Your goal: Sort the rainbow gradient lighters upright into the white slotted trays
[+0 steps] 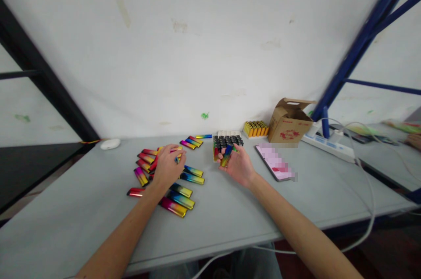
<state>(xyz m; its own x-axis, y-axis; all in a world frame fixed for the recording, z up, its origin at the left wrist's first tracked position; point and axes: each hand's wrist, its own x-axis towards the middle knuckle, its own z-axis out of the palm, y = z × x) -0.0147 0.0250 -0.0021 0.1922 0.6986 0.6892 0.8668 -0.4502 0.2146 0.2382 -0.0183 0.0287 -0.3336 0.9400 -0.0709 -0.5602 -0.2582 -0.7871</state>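
At twelve o'clock from the right hand (239,166), touching its fingertips: tray of lighters (227,144), upright, dark caps showing, tightly packed. Right hand palm up, fingers curled around one rainbow lighter (226,156), tilted, its top against the tray's near edge.

At nine o'clock from that hand: left hand (168,166), palm down, fingers bent over the loose lighters (183,192) scattered flat on the grey surface (66,226). Whether it actually grips one, cannot tell; the fingers hide it.

At one o'clock from the tray: block of yellow lighters (255,129), a cardboard box (288,122) just beside it. Phone (274,162) lies flat at three o'clock from the right hand, near.

Risks, judged:
- Held lighter enters its slot tilted and jams, or knocks neighbours askew, since the pack is tight.
- Pushing on the tray's near edge could slide or tip it; nothing braces it.
- Left hand, working unwatched, may sweep loose lighters toward the near edge of the surface.
- Right wrist swinging outward could nudge the phone.
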